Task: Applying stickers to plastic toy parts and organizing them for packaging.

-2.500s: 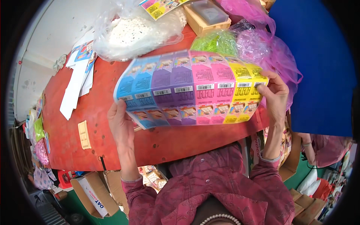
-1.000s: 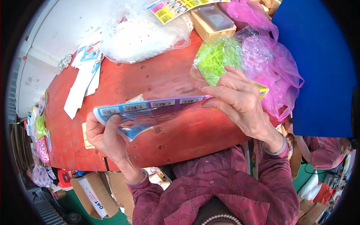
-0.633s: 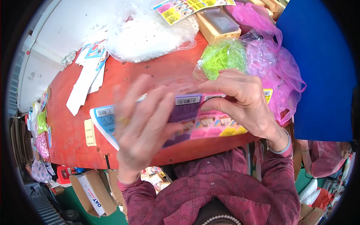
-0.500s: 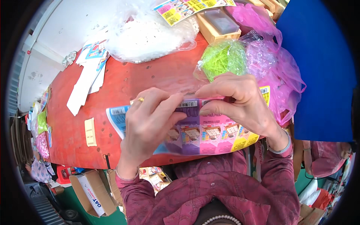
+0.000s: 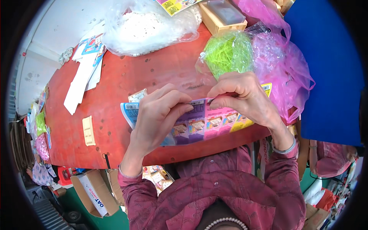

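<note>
A printed sheet (image 5: 197, 126) with blue, purple, pink and yellow strips, small pictures and barcodes is stretched between my hands above the near part of the red table. My left hand (image 5: 159, 113) pinches its far edge left of the middle, thumb against fingers. My right hand (image 5: 245, 97) pinches the same edge further right, thumb below the bent fingers. Just beyond my left hand lies a small clear-topped box (image 5: 137, 96) with white pieces inside, partly hidden. Past my right hand sits a clear bag of bright green shreds (image 5: 229, 53).
On the red table (image 5: 115, 76) are a beige moulded plate (image 5: 88, 130), white paper strips (image 5: 82, 78) and a clear bag of white pieces (image 5: 149, 30). A wooden box (image 5: 220, 19) stands at the back. Pink bags (image 5: 285, 73) and a blue panel (image 5: 326, 76) flank the right.
The sheet, held in both hands, has shifted slightly away from me. More of the small box beyond my left hand shows. The view itself has shifted a little too.
</note>
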{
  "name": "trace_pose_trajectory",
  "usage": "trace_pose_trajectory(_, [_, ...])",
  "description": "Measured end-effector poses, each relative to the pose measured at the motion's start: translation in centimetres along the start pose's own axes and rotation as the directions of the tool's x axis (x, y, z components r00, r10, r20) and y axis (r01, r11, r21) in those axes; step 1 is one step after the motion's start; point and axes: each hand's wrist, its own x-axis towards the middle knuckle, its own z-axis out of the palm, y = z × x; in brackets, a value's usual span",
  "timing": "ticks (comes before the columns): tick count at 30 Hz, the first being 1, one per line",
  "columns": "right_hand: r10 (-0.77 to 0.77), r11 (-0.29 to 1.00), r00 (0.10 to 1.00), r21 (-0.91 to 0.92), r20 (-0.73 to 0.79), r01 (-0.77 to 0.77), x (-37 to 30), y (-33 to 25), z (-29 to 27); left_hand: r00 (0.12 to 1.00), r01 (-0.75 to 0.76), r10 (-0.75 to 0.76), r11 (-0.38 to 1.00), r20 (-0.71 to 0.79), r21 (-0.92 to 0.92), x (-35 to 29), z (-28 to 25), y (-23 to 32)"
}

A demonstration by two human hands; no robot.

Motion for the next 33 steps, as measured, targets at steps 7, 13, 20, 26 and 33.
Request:
trace_pose_trajectory(7, [0.076, 0.994, 0.997, -0.080, -0.023, -0.077, -1.7, 2.0, -0.4, 0.996, 0.070, -0.072, 0.997, 0.059, 0.037, -0.6, 0.4, -0.9])
trace_pose_trajectory(13, [0.311, 0.950, 0.948, -0.004, -0.066, -0.312, -3.1, 3.1, -1.4, 0.916, 0.396, -0.387, 0.914, 0.100, -0.088, -2.3, -0.2, -4.6])
trace_pose_trajectory(20, [0.378, 0.909, 0.925, -0.173, -0.040, -0.378, -4.3, 6.6, -2.2, 0.841, 0.540, -0.503, 0.807, 0.200, -0.238, -3.9, -0.4, -7.2])
trace_pose_trajectory(26, [0.546, 0.838, 0.830, -0.060, 0.113, -0.542, -5.4, 8.6, -2.8, 0.777, 0.623, -0.547, 0.739, 0.312, -0.256, -5.0, -0.3, -8.3])
trace_pose_trajectory(33, [0.542, 0.783, 0.829, 0.276, 0.139, -0.558, -5.9, 9.7, -2.6, 0.737, 0.675, -0.599, 0.675, 0.314, -0.297, -7.6, -0.4, -10.2])
